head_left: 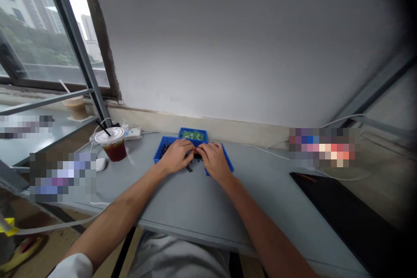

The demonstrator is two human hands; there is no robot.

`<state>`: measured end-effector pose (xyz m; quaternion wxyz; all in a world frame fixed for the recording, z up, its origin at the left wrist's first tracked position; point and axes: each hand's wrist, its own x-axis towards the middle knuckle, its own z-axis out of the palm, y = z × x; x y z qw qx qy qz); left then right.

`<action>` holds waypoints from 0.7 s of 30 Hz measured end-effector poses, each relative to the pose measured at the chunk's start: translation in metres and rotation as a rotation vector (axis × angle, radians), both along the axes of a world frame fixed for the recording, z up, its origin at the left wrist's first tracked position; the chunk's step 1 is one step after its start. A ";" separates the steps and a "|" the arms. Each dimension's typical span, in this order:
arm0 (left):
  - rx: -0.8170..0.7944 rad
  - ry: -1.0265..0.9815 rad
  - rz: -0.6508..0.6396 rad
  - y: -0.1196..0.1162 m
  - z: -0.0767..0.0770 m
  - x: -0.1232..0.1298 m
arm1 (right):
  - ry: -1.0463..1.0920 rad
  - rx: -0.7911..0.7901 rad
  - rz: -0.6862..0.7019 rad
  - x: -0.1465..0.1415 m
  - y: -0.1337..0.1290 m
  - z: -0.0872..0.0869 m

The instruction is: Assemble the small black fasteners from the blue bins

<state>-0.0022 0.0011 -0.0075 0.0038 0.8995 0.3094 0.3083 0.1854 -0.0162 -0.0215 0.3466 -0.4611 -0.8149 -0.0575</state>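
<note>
My left hand (177,156) and my right hand (215,160) meet at the middle of the desk, thumbs and fingers pinched close together. Between the fingertips is something small and dark, too small to name. Just below my left fingers, small black pieces (189,168) with thin ends lie on the desk. Beside my left hand, partly covered by it, is a blue bin (157,154) of small dark parts. Another blue bin (229,159) is half hidden behind my right hand. Past both hands, a third blue bin (180,133) contains green pieces (192,135) that look like circuit boards.
On the left stand a lidded cup of dark red drink (114,150), a white power strip (133,134) and a white mouse (101,164). A black flat mat (339,213) covers the desk's right side. White cables (270,151) run along the wall.
</note>
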 end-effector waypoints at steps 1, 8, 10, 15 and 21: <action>-0.001 -0.001 -0.001 0.000 0.000 0.000 | 0.039 -0.010 0.026 0.000 0.000 0.000; -0.001 -0.008 0.001 -0.002 0.003 0.000 | 0.039 -0.001 0.066 0.001 0.000 0.002; -0.001 -0.008 0.005 -0.002 0.003 0.000 | 0.021 -0.007 0.047 0.001 0.001 0.001; 0.004 -0.014 0.001 -0.002 0.003 0.000 | 0.036 -0.016 0.074 0.002 0.001 0.000; 0.015 -0.005 0.000 -0.002 0.004 -0.001 | 0.004 -0.002 0.060 0.002 0.001 0.000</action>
